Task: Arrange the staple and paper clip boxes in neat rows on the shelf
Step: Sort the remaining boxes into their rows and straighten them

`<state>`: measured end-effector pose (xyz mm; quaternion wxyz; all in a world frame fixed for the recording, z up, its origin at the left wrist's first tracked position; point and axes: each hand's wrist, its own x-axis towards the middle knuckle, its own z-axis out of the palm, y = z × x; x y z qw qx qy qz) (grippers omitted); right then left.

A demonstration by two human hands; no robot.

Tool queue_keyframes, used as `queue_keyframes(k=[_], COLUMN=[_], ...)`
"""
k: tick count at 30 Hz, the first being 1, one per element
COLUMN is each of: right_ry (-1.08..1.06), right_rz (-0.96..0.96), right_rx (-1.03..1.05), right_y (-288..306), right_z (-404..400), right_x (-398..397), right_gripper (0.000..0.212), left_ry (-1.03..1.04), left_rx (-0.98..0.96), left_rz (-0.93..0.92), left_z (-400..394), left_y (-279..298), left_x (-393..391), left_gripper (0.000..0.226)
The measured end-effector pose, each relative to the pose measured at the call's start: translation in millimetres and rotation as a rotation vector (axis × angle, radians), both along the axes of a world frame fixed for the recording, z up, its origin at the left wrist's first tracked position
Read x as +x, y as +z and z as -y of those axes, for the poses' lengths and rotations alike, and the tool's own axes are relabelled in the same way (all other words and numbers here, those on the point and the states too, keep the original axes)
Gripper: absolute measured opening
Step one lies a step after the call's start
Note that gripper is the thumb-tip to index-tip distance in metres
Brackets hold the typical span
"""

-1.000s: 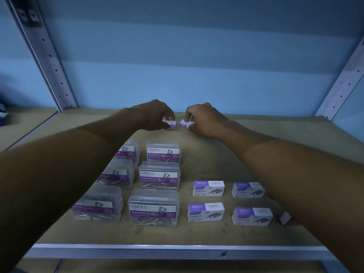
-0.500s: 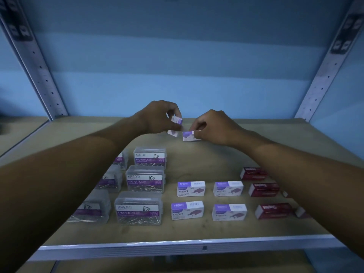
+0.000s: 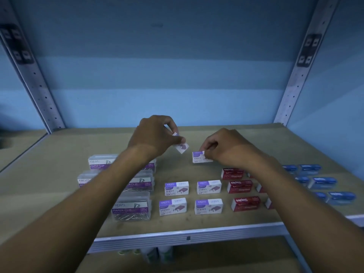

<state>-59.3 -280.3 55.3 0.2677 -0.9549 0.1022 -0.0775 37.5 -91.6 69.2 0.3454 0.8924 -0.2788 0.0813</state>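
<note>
My left hand [image 3: 155, 134] pinches a small purple-and-white staple box [image 3: 181, 147], tilted and lifted above the shelf board [image 3: 197, 223]. My right hand [image 3: 226, 148] pinches a second purple-and-white staple box [image 3: 200, 157], which sits low at the board behind the right column of purple staple boxes [image 3: 209, 187]. Several purple staple boxes [image 3: 173, 206] stand in two columns near the front. Clear paper clip boxes [image 3: 132, 210] stand in rows at the left, partly hidden by my left arm.
Red staple boxes [image 3: 246, 203] sit right of the purple ones, partly behind my right arm. Blue boxes [image 3: 341, 198] lie at the far right. Metal uprights [image 3: 295, 85] stand at the back corners. The shelf has a metal front edge [image 3: 187, 237].
Both hands drew nearer to me and apart with their boxes. The left box is now tilted in the air; the right box came down behind the right purple column. The view shifted right.
</note>
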Motion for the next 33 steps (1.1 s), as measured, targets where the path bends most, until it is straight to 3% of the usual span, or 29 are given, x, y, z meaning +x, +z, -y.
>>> queue_keyframes(k=[5,20,33], right_ry=[-0.008,0.024,0.074], right_rz=[0.003,-0.093,-0.102], right_rx=[0.004,-0.046,-0.063], right_y=[-7,-17,-15], right_z=[-3,-5,-3], right_x=[-23,-28,-29], right_gripper=[0.019,0.020,0.021], left_ry=[-0.010,-0.125,-0.126], left_rx=[0.048,0.436,0.445], left_rz=[-0.094,0.106,0.169], left_z=[-7,-28,-28], left_y=[-13,-43,-41], left_x=[-29,-40,-37], left_gripper=[0.025,0.013,0.020])
